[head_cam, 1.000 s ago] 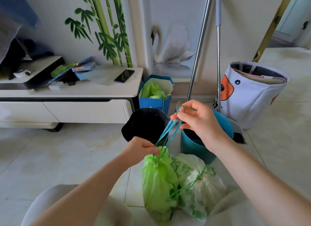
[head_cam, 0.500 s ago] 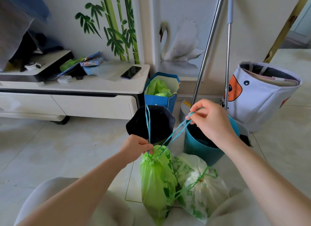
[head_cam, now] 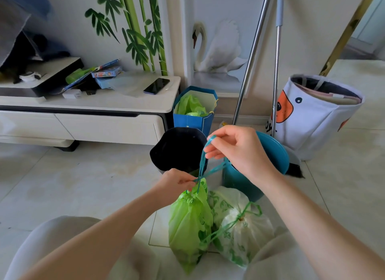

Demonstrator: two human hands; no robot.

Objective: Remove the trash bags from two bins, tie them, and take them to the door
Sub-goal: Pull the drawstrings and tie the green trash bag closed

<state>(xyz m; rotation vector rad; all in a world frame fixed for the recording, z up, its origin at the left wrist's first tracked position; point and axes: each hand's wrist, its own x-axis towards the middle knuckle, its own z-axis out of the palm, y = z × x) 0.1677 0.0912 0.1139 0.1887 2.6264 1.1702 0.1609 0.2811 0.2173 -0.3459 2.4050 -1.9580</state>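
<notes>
Since half a second ago: right hand (head_cam: 239, 152) lifted its drawstring loop higher and nearer the centre; the strands now cross just above the left hand (head_cam: 177, 182).

Grip, left: fingertips pressed together on the drawstring (head_cam: 201, 167) at the gathered neck of the green trash bag (head_cam: 188, 221).
Grip, right: thumb and forefinger pinching the loop's top.

Location: bag stands on the floor, directly below both grips, touching the white trash bag (head_cam: 239, 225), already tied, to its right.

Risk, judged: thin strand slipping from the pinch, or tearing the plastic neck if pulled hard.
</notes>
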